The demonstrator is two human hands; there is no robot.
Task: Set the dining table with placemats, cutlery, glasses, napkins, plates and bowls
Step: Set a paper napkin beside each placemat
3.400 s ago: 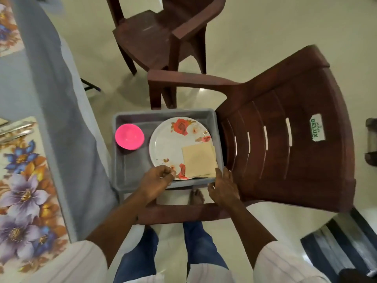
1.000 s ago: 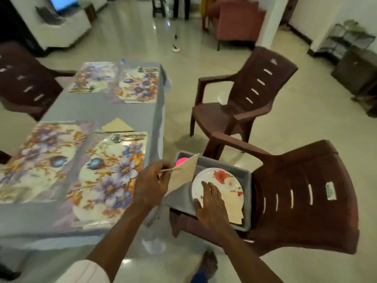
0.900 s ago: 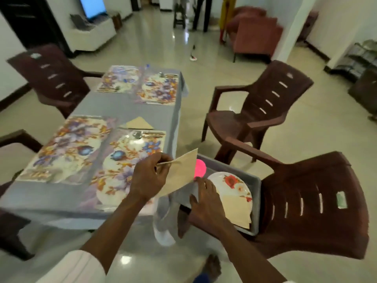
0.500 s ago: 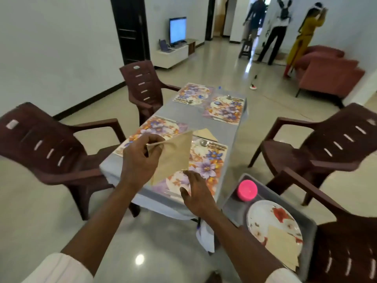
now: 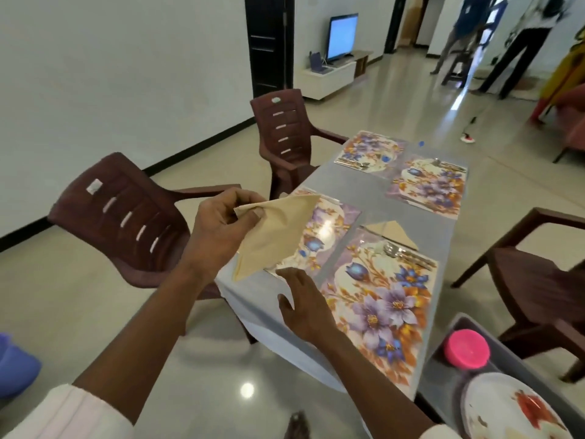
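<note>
My left hand [image 5: 221,226] pinches a corner of a beige napkin [image 5: 272,239], which hangs above the near left floral placemat [image 5: 319,236]. My right hand [image 5: 304,302] hovers open with relaxed fingers over the grey table's near edge [image 5: 253,296], just under the napkin. On the near right placemat [image 5: 380,299] lies cutlery [image 5: 405,255] with a folded beige napkin [image 5: 392,232] behind it. Two far placemats [image 5: 427,185] carry cutlery too. At bottom right a grey tray [image 5: 443,369] holds a pink bowl [image 5: 467,348] and a floral plate [image 5: 512,410].
Brown plastic chairs stand left of the table [image 5: 126,217], at its far left [image 5: 285,137] and on the right [image 5: 531,280]. People stand far back near a doorway [image 5: 506,42]. A TV [image 5: 342,36] sits on a white cabinet. A blue object [image 5: 12,365] lies on the floor at left.
I turned from the tray on the chair to the table. My left hand lifted a napkin off the plate and carried it over the near left placemat; my right hand left the tray.
</note>
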